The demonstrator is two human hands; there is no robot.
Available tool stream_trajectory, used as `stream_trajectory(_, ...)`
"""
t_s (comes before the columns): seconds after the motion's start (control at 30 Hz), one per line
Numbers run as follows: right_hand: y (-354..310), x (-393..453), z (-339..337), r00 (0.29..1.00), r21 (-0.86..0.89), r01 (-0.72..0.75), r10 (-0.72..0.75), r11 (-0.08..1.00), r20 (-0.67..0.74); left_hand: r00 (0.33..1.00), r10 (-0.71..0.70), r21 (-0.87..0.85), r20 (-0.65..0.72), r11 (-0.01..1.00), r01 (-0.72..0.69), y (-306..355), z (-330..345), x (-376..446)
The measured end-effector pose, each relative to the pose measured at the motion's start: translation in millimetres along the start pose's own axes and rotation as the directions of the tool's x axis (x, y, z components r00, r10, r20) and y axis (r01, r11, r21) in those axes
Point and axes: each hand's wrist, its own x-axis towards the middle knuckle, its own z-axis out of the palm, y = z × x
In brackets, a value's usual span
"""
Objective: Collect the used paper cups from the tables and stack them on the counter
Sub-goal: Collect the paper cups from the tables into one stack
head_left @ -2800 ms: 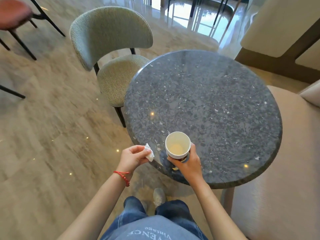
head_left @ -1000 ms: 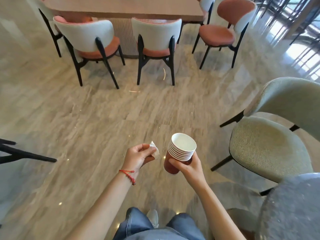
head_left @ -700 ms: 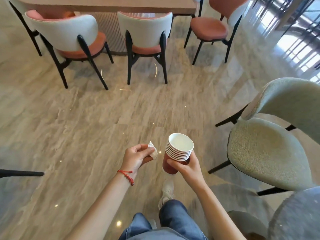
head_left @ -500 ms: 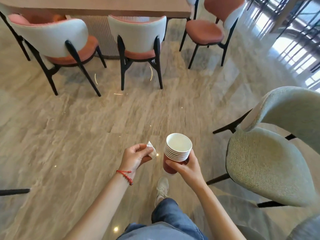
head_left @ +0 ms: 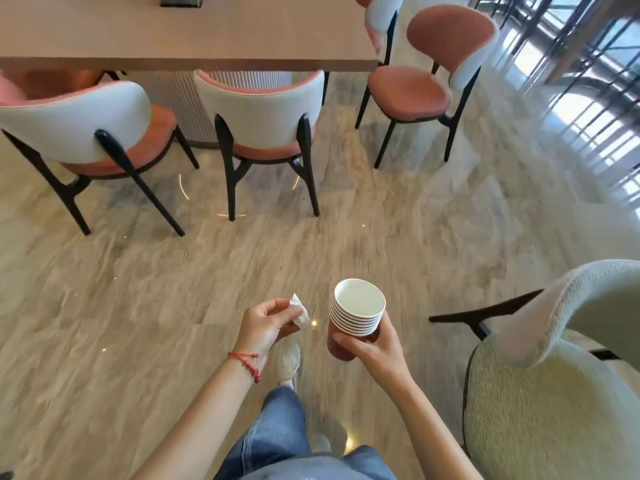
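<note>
My right hand [head_left: 375,351] grips a stack of several nested paper cups [head_left: 353,320], red outside and white inside, held upright at waist height over the floor. The top cup looks empty. My left hand [head_left: 265,323] pinches a small crumpled white napkin [head_left: 300,311] just left of the stack, not touching it. Both forearms reach out from the bottom of the view.
A long wooden table [head_left: 187,32] spans the top, with orange-and-white chairs [head_left: 263,123] tucked along it and another chair [head_left: 429,77] at its right end. A grey-green upholstered chair [head_left: 554,393] stands close on my right. Marble floor [head_left: 173,289] lies between.
I left the round dark table, turned and walked toward the long wooden table, which has come into view. The cup stack and napkin stay in the same hands.
</note>
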Motion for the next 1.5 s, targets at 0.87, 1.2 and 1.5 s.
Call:
stream_trajectory(0.87, -8, 361, -86, 0.928, 0.176, -0.016, 0.08, 0.984, -0.364, 0.934, -0.124, 0.199, 0.334, 0.978, 0.059, 95, 214, 378)
stream_trajectory(1.2, -34, 437, -220, 0.829, 0.238, 0.029, 0.11, 0.971, -0.549, 0.841, -0.192, 0.323, 0.505, 0.946, 0.022, 117, 395, 434)
stream_trajectory(1.5, -35, 462, -318, 0.603, 0.277, 0.058, 0.188, 0.959, -0.775, 0.661, -0.317, 0.457, 0.68, 0.889, -0.044, 115, 547, 465)
